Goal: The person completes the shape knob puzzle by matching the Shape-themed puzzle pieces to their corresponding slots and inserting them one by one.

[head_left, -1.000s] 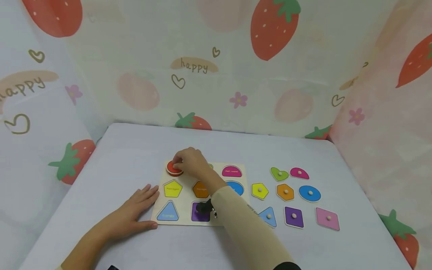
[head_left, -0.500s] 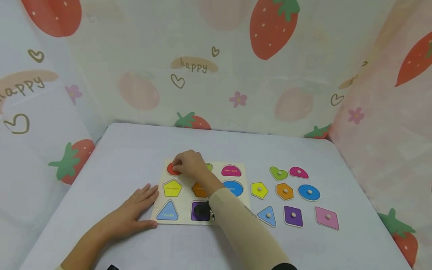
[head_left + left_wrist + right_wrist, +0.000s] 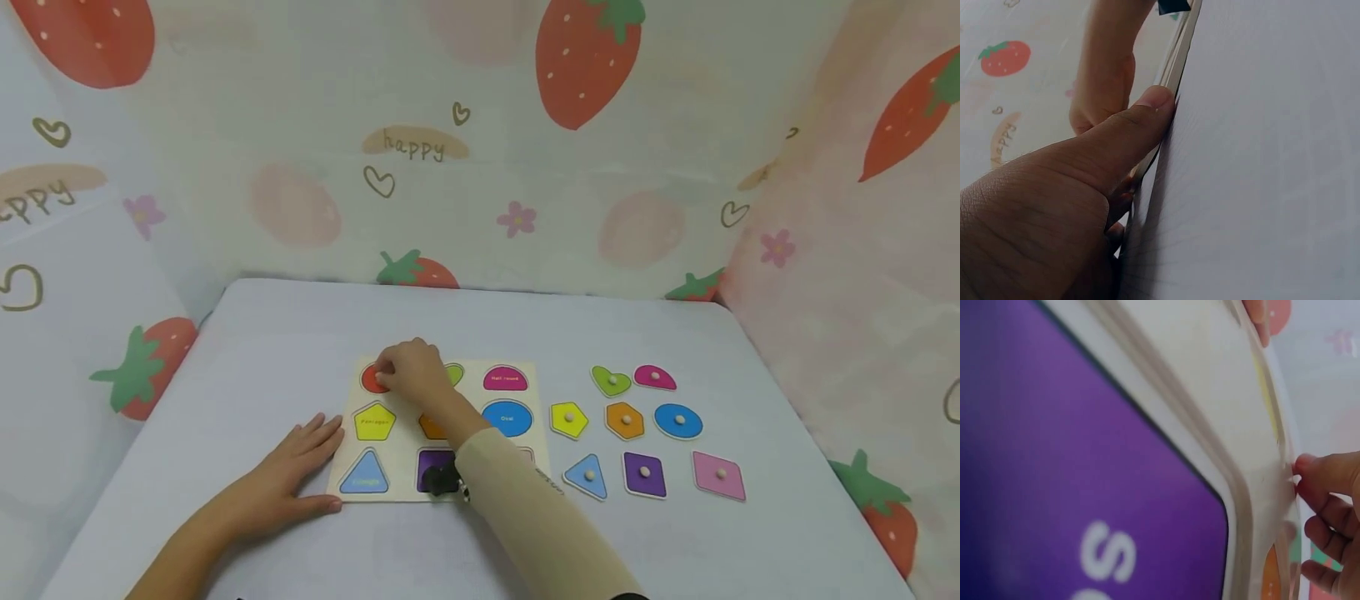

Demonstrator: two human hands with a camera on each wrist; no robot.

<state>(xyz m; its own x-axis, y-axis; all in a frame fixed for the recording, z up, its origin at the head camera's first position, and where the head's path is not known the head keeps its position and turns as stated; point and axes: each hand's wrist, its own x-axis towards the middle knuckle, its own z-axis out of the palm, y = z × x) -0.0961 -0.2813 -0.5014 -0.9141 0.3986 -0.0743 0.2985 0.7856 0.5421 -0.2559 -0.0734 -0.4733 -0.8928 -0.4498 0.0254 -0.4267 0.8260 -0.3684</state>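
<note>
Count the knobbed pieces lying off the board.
8, all right of the board: heart and half-round at back; pentagon, hexagon, oval midway; triangle, square, pink piece in front. The right sleeve could hide others.

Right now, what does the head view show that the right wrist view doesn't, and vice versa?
Head only: the loose knobbed pieces right of the board, such as the green heart piece and blue oval piece.
Right wrist only: white lettering, partly cut off, on the purple recess.
Both: the board, the purple recess, the right hand and at least part of the left hand.
</note>
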